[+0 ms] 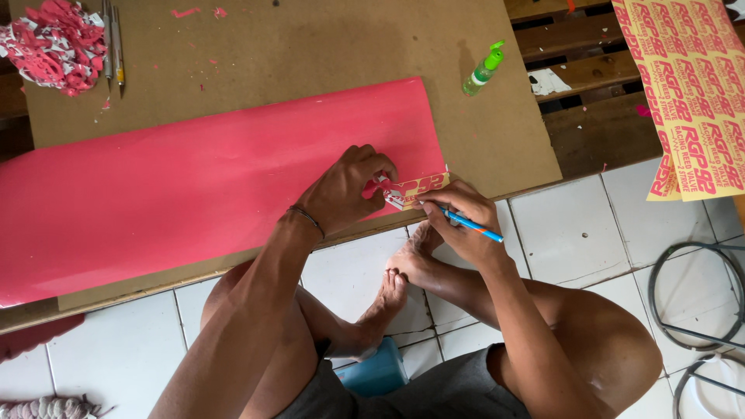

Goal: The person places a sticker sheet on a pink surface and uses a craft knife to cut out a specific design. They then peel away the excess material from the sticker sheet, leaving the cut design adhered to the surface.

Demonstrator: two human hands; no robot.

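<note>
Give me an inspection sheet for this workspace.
Surface: brown board over white floor tiles.
Job's things: pink sheet; small sticker at its right end; blue tool.
Clutter: pink scrap pile, two knives, green-capped bottle, yellow sticker sheets.
Grips: left hand pinches the sticker; right hand holds the tool.
Cables: nothing seen.
Surroundings: wooden slats, metal rings.

Small yellow-red sticker (417,188) flat on pink sheet (194,186) edge; blue, probably craft, knife (470,223) tilted.

brown board (310,54), pink sheet (178,186), green-capped bottle (483,71), pink scraps (54,43)
</note>
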